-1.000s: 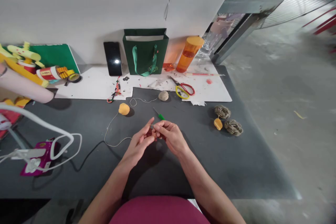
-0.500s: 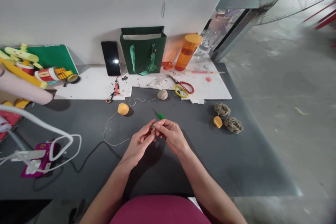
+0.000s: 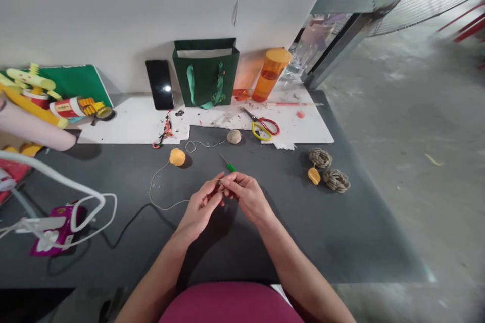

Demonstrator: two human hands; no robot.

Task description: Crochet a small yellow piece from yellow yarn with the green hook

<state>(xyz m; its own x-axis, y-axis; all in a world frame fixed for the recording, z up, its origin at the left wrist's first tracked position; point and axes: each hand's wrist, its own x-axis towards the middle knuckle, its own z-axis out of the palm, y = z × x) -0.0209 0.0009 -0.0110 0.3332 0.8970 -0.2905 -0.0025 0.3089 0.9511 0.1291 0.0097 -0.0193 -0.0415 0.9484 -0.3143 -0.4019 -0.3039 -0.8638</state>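
At centre-left, a yellow ball (image 3: 177, 157) trails a thin cord (image 3: 151, 189) to the left hand (image 3: 200, 208), whose fingers are pinched around the cord. Mid-frame, the right hand's (image 3: 246, 195) thumb and fingers pinch it too, possibly with something small. The green-handled tool (image 3: 231, 166) lies just above; right of centre sit grey coils (image 3: 336, 180).

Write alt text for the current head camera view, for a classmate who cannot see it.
A person's left hand and right hand meet over a dark table, working thin cord that trails from a yellow ball. Beyond them lie a green-handled tool and a beige ball; scissors rest on a white board near a green bag.
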